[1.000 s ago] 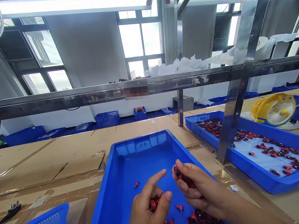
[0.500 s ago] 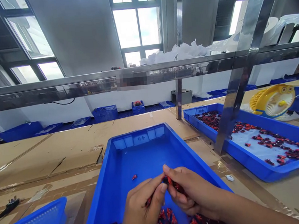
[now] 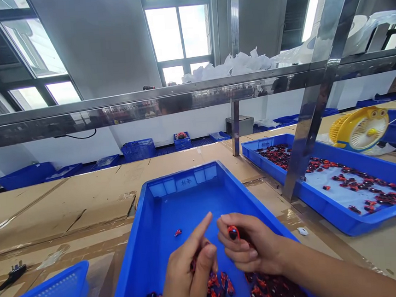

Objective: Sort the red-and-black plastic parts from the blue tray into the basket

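My right hand [image 3: 251,243] is curled around a small red-and-black plastic piece [image 3: 232,232], whose round black end faces me. Just left of it, my left hand [image 3: 191,271] has its index finger stretched out and its thumb apart. Its other fingers are curled over red-and-black pieces [image 3: 194,263], which are mostly hidden. The two hands are apart, above a blue tray [image 3: 141,218]. Below them, a pile of similar pieces [image 3: 269,292] covers the near end of the tray. One loose piece [image 3: 178,232] lies farther back on the tray floor.
Another blue tray [image 3: 350,227] with many such pieces stands at right, behind a metal post [image 3: 307,129]. Beyond it is a yellow fan [image 3: 361,129]. A blue basket [image 3: 47,295] and a black plug [image 3: 14,271] lie at left. A metal rail [image 3: 118,111] crosses above the cardboard-covered table [image 3: 94,194].
My hands have separated from their fingertip contact. The left index finger has straightened away from the piece, which stays in my right hand. The view has shifted slightly.
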Motion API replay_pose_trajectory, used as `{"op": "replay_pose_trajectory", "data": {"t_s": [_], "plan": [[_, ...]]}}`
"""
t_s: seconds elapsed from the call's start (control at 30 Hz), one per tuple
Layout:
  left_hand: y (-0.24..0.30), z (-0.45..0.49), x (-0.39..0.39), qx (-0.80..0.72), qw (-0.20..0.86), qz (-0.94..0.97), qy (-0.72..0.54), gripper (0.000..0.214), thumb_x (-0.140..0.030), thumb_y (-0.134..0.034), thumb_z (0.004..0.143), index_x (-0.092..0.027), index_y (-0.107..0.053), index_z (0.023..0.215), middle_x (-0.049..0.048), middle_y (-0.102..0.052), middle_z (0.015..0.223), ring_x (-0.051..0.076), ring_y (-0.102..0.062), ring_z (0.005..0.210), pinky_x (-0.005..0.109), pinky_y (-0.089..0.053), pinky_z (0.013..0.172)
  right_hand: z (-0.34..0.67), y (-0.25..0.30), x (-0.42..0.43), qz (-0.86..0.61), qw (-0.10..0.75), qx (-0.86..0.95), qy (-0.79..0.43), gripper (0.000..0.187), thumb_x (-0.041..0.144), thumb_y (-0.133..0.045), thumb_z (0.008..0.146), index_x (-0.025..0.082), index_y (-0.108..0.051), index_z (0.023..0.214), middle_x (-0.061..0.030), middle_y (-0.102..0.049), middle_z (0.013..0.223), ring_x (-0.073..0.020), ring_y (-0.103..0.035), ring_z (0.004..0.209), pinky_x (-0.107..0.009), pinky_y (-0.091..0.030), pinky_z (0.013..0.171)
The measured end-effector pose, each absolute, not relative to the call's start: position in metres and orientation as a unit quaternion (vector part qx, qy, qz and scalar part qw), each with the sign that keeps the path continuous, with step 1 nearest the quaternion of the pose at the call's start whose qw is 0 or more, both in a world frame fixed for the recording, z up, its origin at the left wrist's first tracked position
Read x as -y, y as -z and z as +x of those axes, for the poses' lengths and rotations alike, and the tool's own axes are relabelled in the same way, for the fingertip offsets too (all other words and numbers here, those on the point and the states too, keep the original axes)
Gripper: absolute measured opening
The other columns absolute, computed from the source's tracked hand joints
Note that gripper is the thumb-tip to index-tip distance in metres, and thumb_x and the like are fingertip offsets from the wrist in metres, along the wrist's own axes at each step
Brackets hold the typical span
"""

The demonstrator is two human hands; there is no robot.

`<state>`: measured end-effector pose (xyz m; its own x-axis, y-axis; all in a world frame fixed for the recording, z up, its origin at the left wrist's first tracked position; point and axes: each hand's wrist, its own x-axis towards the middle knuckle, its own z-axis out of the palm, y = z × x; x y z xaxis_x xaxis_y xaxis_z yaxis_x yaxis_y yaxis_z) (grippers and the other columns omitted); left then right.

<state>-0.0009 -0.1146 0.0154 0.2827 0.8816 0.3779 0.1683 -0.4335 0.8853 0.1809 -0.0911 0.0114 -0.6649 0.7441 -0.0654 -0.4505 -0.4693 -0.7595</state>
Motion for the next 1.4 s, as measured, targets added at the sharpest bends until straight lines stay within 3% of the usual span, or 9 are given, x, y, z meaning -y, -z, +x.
{"op": "replay_pose_trajectory", "data": {"t_s": [0.13,0.23,0.37,0.57,0.77,1.07,1.23,1.4], "plan": [[-0.026,0.005,0.116,-0.403,0.545,0.582,-0.45,0.065,-0.057,-0.039,0.095,-0.019,-0.035,0.148,-0.0041,-0.048,0.059,0.009,-0.034,0.049,0.021,-0.026,0.045,0.182,-0.012,0.088,-0.21,0.395,0.376,-0.811,0.025,0.042,-0.058,0.086,0.017,-0.058,0.08,0.004,-0.051,0.066,-0.0037,-0.029,0.039,-0.015,-0.012,0.031],[-0.029,0.005,0.113,-0.415,0.571,0.553,-0.442,0.071,-0.062,-0.039,0.093,-0.017,-0.033,0.148,-0.0044,-0.046,0.056,0.01,-0.034,0.049,0.021,-0.023,0.045,0.173,-0.012,0.095,-0.273,0.446,0.482,-0.703,0.022,0.038,-0.067,0.086,0.017,-0.065,0.094,0.0074,-0.048,0.059,-0.0026,-0.029,0.038,-0.017,-0.016,0.035],[-0.027,0.003,0.113,-0.427,0.567,0.576,-0.406,0.072,-0.064,-0.038,0.092,-0.017,-0.034,0.147,-0.0043,-0.047,0.051,0.011,-0.038,0.049,0.02,-0.024,0.046,0.163,-0.009,0.102,-0.357,0.464,0.604,-0.541,0.027,0.041,-0.072,0.084,0.015,-0.069,0.09,0.0088,-0.043,0.051,-0.0053,-0.041,0.044,-0.02,-0.028,0.045],[-0.018,0.003,0.112,-0.396,0.558,0.622,-0.381,0.072,-0.064,-0.031,0.094,-0.015,-0.035,0.147,-0.0022,-0.055,0.054,0.012,-0.038,0.046,0.022,-0.029,0.046,0.17,-0.007,0.092,-0.263,0.432,0.44,-0.742,0.032,0.049,-0.066,0.087,0.019,-0.054,0.085,0.0147,-0.031,0.042,-0.0033,-0.013,0.034,-0.016,-0.011,0.032],[-0.015,-0.002,0.113,-0.408,0.381,0.744,-0.366,0.06,-0.054,-0.041,0.095,-0.024,-0.04,0.147,-0.0021,-0.062,0.058,0.014,-0.053,0.051,0.024,-0.039,0.056,0.173,-0.012,0.094,-0.215,0.418,0.395,-0.789,0.038,0.047,-0.067,0.087,0.021,-0.043,0.074,0.0123,-0.032,0.05,-0.0036,-0.013,0.037,-0.015,-0.012,0.03],[-0.01,-0.007,0.111,-0.402,0.35,0.766,-0.359,0.06,-0.054,-0.039,0.095,-0.019,-0.045,0.144,0.0007,-0.064,0.06,0.015,-0.055,0.055,0.025,-0.04,0.058,0.178,-0.011,0.09,-0.199,0.423,0.401,-0.788,0.035,0.046,-0.072,0.084,0.019,-0.05,0.079,0.0132,-0.028,0.047,-0.0037,-0.014,0.036,-0.014,-0.013,0.029],[-0.016,-0.003,0.112,-0.416,0.473,0.683,-0.37,0.068,-0.061,-0.031,0.095,-0.014,-0.047,0.141,0.0004,-0.062,0.057,0.013,-0.047,0.05,0.024,-0.036,0.053,0.184,-0.006,0.079,-0.226,0.45,0.372,-0.78,0.031,0.05,-0.061,0.088,0.022,-0.049,0.082,0.012,-0.027,0.052,-0.0059,-0.011,0.036,-0.016,-0.013,0.027],[-0.014,0.002,0.1,-0.455,0.62,0.532,-0.354,0.096,-0.081,-0.026,0.082,-0.004,-0.052,0.133,-0.0025,-0.052,0.046,0.01,-0.032,0.036,0.022,-0.024,0.038,0.181,0.0,0.077,-0.296,0.453,0.397,-0.741,0.034,0.055,-0.048,0.092,0.021,-0.056,0.089,0.0069,-0.048,0.067,-0.0049,-0.022,0.038,-0.016,-0.01,0.03]]}}
